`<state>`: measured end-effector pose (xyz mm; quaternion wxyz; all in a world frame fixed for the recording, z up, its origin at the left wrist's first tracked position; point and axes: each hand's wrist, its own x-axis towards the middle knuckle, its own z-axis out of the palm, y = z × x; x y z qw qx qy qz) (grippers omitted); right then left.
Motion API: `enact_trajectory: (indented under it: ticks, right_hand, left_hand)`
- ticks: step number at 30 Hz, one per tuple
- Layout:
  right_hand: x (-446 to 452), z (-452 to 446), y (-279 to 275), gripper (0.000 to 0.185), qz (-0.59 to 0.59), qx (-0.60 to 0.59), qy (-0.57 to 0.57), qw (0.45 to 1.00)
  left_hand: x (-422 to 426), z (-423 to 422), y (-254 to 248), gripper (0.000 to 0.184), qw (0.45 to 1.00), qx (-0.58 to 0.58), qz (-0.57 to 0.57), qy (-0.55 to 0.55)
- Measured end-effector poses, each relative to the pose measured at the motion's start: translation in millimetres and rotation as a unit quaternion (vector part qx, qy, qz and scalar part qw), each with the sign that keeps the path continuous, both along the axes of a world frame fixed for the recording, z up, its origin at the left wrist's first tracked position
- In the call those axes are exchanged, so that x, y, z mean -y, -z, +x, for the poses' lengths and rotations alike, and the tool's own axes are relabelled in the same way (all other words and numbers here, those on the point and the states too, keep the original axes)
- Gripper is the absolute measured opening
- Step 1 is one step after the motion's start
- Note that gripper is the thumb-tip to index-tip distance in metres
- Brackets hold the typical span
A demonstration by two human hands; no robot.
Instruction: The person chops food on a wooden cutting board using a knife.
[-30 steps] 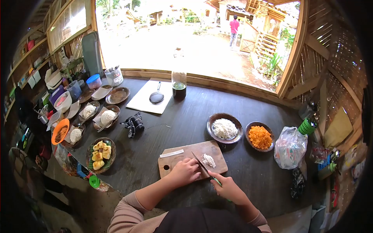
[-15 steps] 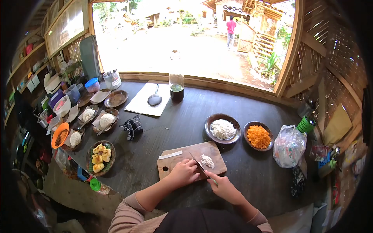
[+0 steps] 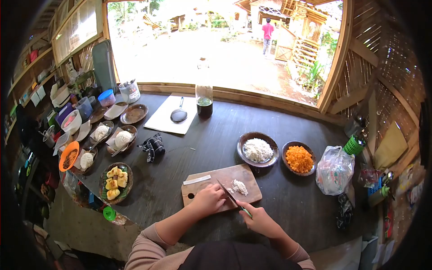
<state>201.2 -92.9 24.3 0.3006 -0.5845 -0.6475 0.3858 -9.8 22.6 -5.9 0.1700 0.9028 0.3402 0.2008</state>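
Observation:
A wooden cutting board (image 3: 253, 189) lies on the dark table in front of me. My right hand (image 3: 258, 220) grips a knife (image 3: 227, 192) by its green handle, the blade slanting over the middle of the board. Close beside the blade, my left hand (image 3: 210, 199) presses down with curled fingers; whatever is under them is hidden. Right of the blade sits a small heap of finely cut white pieces (image 3: 239, 187). A white strip (image 3: 196, 179) rests near the board's far left edge.
Beyond the board stand a bowl of white shreds (image 3: 258, 149) and a bowl of orange bits (image 3: 299, 159), with a plastic bag (image 3: 335, 170) farther right. Fried pieces (image 3: 117, 182) fill a plate at left. A bottle of dark liquid (image 3: 204, 105) stands near the window.
The knife's tip has shifted slightly left and toward me, staying beside my left fingers. The cut white pieces look a little more spread. Both hands have barely moved.

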Motion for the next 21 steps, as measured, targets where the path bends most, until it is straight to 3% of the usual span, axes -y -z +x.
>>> enact_trajectory:
  ticks: [6, 21]
  right_hand:
    - [0.2, -0.1, -5.5, 0.043, -0.023, 0.0, 0.003, 1.0]
    - [-1.6, 0.5, 0.4, 0.043, -0.042, -0.016, -0.008, 0.999]
  left_hand:
    - [-2.7, -0.7, 0.3, 0.018, 1.0, -0.02, -0.019, 0.0]
    - [-3.0, 0.0, 1.0, 0.023, 0.999, 0.017, -0.025, 0.031]
